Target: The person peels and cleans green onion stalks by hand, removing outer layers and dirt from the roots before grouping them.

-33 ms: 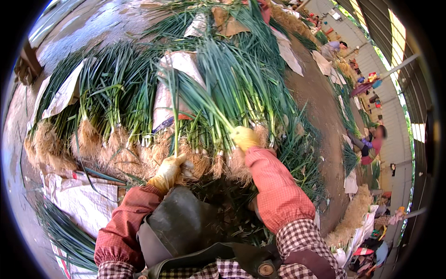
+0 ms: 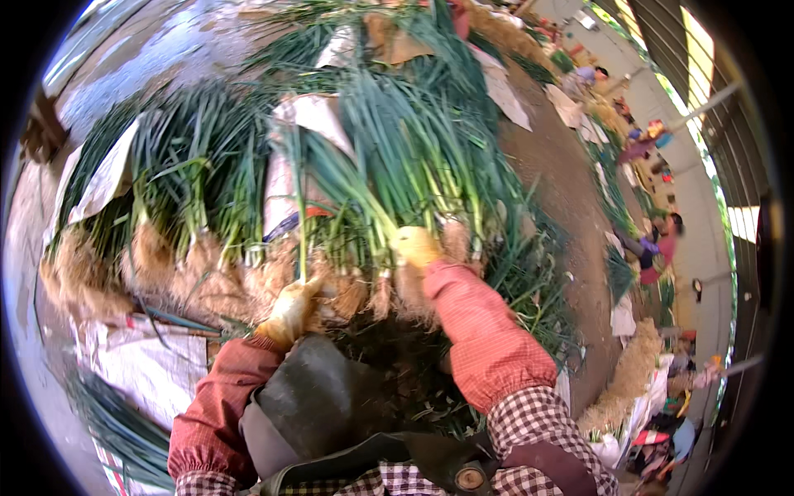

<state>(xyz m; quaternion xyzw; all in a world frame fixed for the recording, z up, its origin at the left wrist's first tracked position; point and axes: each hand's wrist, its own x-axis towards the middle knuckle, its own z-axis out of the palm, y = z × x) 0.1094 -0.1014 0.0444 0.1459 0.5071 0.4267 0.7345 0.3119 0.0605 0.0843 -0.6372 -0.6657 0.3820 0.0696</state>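
My left hand (image 2: 287, 314), in a pale yellow glove, is closed low on a single green onion (image 2: 303, 236) that stands nearly upright. Its root end is hidden in the glove. To its right, my gloved right hand (image 2: 416, 247) is closed round the lower stalks of a bunch of green onions (image 2: 370, 208), whose leaves slant up and to the left. Both hands are just in front of a wide row of green onions (image 2: 203, 165) lying with leaves away from me and tan, stringy roots (image 2: 149, 255) toward me.
White sacking (image 2: 318, 120) lies among the onions. More sacking (image 2: 153, 364) and loose leaves (image 2: 120, 426) are at the lower left. A dark apron (image 2: 327, 384) covers my lap. Trimmings (image 2: 538, 281) heap up at right. Beyond, other people (image 2: 653, 248) sit by onion rows.
The whole view has shifted slightly left. My right hand with its bunch has come a little closer to my left hand. Both grips stay the same.
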